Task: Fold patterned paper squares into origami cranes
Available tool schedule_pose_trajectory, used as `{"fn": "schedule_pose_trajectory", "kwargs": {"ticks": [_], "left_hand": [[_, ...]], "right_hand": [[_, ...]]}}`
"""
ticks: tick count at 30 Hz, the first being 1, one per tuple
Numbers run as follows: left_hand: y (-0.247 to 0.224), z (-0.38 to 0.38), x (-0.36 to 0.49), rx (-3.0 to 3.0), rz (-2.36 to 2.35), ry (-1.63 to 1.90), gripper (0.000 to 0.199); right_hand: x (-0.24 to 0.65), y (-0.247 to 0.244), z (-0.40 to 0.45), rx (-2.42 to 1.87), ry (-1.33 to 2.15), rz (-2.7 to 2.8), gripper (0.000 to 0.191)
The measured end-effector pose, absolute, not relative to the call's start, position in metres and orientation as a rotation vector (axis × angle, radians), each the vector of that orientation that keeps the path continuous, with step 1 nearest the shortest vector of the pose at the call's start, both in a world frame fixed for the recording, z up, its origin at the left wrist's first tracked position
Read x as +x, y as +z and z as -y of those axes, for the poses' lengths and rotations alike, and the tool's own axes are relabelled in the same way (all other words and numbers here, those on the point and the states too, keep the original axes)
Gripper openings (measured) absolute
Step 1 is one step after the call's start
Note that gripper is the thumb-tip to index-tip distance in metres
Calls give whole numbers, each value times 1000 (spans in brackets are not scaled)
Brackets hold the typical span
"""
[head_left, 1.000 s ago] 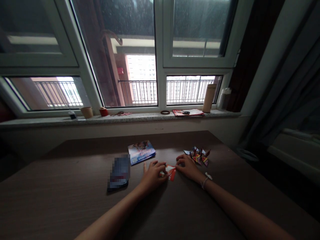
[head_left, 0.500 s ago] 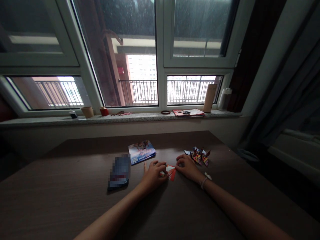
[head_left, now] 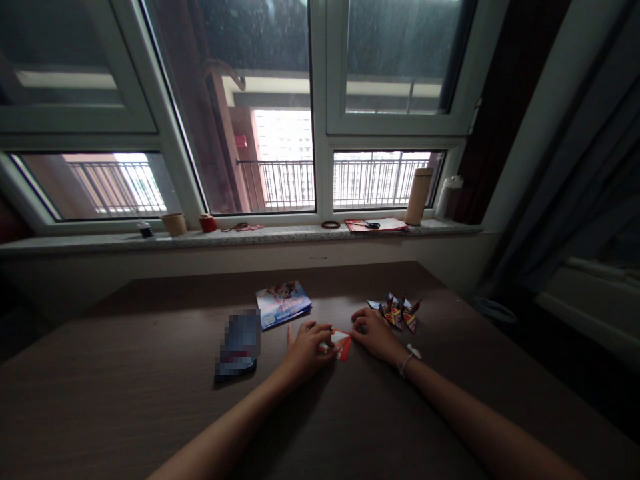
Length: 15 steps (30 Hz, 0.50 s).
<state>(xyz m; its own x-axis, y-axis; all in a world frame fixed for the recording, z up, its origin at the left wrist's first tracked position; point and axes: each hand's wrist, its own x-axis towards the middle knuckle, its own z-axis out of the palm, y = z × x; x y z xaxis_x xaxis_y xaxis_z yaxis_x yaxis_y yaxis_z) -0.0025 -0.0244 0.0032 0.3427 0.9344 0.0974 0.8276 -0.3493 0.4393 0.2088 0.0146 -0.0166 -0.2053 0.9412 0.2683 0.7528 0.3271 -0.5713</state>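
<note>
A small piece of red and white folded paper [head_left: 343, 347] lies on the table between my two hands. My left hand [head_left: 311, 350] rests on its left side, fingertips curled down and pressed onto it. With thumb and fingertips together, my right hand [head_left: 376, 333] pinches the paper's right corner. Part of the sheet is hidden under the left fingers. Just past my right hand stand several colourful folded-paper shapes [head_left: 397, 312] with pointed tips.
On the brown table [head_left: 125, 373] lie a stack of printed leaflets [head_left: 283, 303] and a blurred dark object [head_left: 239, 345]. The windowsill holds scissors on red-edged papers [head_left: 377, 226], a tan flask [head_left: 419, 197], a clear bottle [head_left: 449, 198], a paper cup [head_left: 175, 225] and a red spool [head_left: 208, 223].
Both hands stay almost still on the paper. The right fingers have shifted very slightly to the left at the corner.
</note>
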Motion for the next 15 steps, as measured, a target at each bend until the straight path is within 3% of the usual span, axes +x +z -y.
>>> {"fn": "schedule_pose_trajectory", "kwargs": {"ticks": [15], "left_hand": [[5,26,-1,2323,-1575,466,14]], "right_hand": [[207,-20,-12,-1470,412,1997,14]]}}
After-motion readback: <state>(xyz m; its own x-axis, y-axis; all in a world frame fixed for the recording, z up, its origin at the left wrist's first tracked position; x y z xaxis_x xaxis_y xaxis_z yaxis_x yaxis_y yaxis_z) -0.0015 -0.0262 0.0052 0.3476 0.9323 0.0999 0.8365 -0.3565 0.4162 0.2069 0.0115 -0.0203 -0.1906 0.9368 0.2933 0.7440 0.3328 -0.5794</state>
